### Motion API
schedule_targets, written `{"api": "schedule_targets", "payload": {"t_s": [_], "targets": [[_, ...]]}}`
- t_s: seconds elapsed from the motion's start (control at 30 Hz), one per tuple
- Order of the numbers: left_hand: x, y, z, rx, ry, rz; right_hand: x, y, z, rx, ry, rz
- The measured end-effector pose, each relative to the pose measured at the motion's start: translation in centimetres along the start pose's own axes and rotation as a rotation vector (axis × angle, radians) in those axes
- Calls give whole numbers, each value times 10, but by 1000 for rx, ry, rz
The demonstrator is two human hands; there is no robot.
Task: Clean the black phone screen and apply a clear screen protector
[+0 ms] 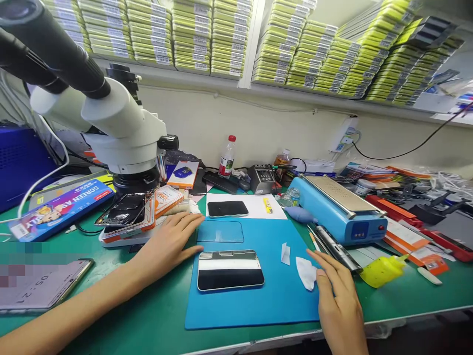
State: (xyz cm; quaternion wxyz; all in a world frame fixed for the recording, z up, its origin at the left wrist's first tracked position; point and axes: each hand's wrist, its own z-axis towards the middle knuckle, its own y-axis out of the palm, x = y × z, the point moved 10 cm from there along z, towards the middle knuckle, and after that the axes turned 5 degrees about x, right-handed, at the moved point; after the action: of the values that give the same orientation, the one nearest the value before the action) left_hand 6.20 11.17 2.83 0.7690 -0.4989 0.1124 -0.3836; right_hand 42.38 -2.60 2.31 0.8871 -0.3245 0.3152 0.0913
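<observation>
On a blue mat (225, 313) lies a smartphone (231, 279) with a black, reflective screen. Behind it rests a clear glass sheet (220, 231) with a dark rim. My left hand (173, 241) is open at the left end of this glass, thumb and fingers stretched apart; I cannot tell whether they touch it. At the mat's right edge my right hand (340, 291) is open too, fingers extended beside a crumpled white wipe (306, 272). Its thumb comes close to the wipe. A small folded white paper (286, 253) lies left of the wipe.
Another phone (227, 208) and a yellow cutter (267, 205) lie on white paper at the back. A microscope (121, 128) stands left, above boxes. To the right are a blue heating machine (328, 212), a blue air blower (300, 215) and a yellow bottle (382, 271).
</observation>
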Motion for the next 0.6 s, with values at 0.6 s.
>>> {"api": "schedule_targets", "payload": {"t_s": [0.6], "targets": [[0, -10, 15, -12, -69, -113, -51, -17, -19, 131, -233, 113]]}}
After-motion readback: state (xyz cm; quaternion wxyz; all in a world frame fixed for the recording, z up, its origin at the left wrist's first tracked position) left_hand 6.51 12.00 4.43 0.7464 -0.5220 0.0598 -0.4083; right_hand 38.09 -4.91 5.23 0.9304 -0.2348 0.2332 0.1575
